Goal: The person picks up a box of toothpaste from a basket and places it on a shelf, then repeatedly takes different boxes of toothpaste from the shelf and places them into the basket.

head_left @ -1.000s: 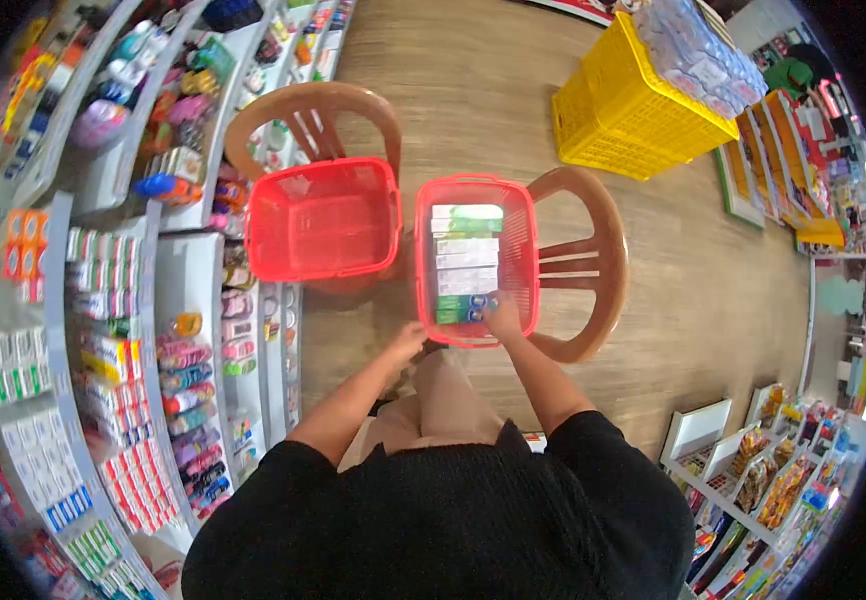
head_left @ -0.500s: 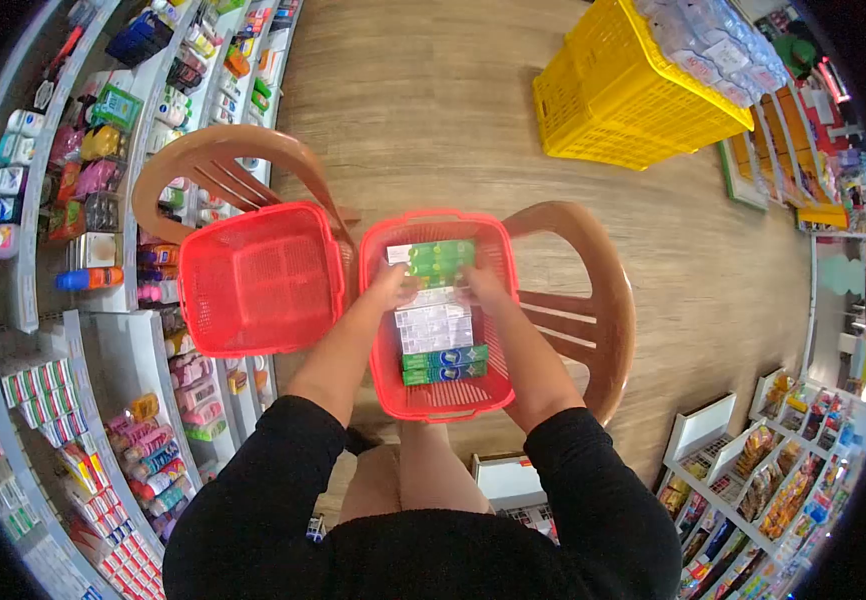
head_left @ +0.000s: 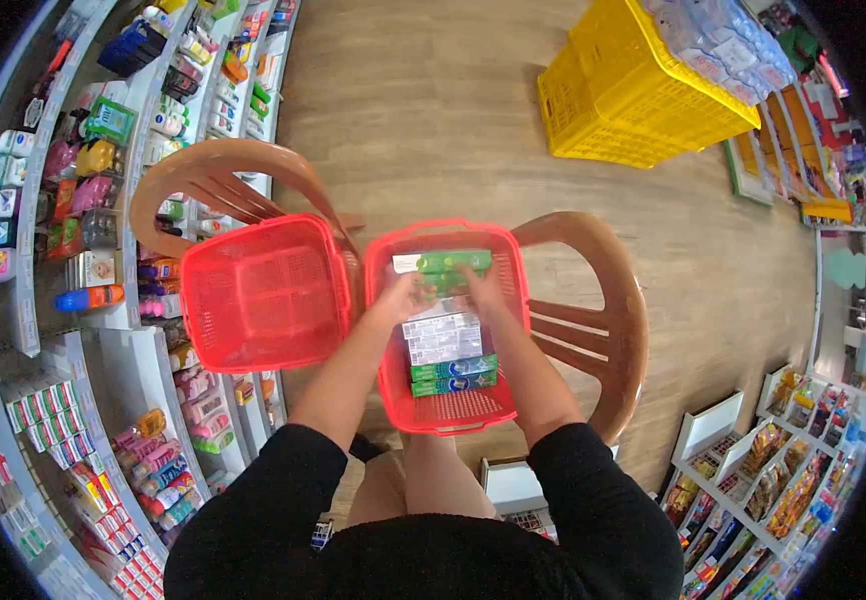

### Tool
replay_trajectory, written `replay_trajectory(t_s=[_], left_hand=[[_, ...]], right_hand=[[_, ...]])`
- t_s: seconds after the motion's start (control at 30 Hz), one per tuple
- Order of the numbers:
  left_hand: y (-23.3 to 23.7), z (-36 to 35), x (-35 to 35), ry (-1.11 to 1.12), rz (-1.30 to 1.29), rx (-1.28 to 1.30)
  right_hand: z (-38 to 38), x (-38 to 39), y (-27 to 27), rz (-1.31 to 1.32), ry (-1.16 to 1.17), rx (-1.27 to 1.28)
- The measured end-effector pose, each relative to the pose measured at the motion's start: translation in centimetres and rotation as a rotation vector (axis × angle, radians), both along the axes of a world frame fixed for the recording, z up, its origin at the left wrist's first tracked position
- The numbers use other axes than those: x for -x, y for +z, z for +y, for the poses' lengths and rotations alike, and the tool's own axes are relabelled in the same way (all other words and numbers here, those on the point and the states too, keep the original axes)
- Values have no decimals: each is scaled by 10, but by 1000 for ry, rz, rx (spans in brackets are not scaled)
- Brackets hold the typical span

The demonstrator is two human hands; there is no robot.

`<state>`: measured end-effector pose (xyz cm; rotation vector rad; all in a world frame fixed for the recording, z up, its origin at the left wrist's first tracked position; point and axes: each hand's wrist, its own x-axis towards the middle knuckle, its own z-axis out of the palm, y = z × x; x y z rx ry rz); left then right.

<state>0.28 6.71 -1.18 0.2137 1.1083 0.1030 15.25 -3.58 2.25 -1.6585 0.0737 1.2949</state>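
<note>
A red plastic basket (head_left: pixel 520 330) on a brown chair holds rows of slim cartons that look like toothpaste boxes. At its far end, green toothpaste boxes (head_left: pixel 453 262) lie between my two hands. My left hand (head_left: pixel 405 295) grips their left side, fingers closed and slightly blurred. On the right side my right hand (head_left: pixel 483 287) is closed around the same boxes, with its fingers over the top. Nearer to me are white-sided cartons (head_left: pixel 443 338), then green and blue boxes (head_left: pixel 455 375) at the near end.
To the left, a second red basket (head_left: pixel 268 295) with nothing in it sits on another brown chair (head_left: pixel 223 155). Shelves of toiletries (head_left: pixel 93 250) line the left side. A yellow crate (head_left: pixel 613 95) with bottled water packs stands far right, and snack racks (head_left: pixel 763 470) are near right.
The view has shifted slightly, so baskets and chairs appear a little lower. Both hands remain on the green boxes at the basket's far end, which have shifted slightly.
</note>
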Motion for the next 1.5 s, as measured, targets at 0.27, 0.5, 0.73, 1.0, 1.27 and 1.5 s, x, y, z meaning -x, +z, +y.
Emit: replay_trajectory(t_s=[0.27, 0.5, 0.73, 1.0, 1.27, 1.5], left_hand=[[89, -80, 47, -251, 243, -1201], [230, -146, 113, 136, 22, -766], [295, -159, 240, 544, -233, -208], [349, -184, 428, 704, -683, -558], [412, -308, 561, 1104, -410, -868], [429, -478, 676, 1378, 51, -923]], right_hand=[[-33, 61, 63, 173, -487, -319], [-25, 100, 170, -43, -316, -569], [-22, 204, 319, -458, 787, -1175], [-82, 374, 399, -833, 1751, -1756], [-134, 479, 400, -867, 1817, -2025], [-141, 597, 396, -1008, 1373, -2318]])
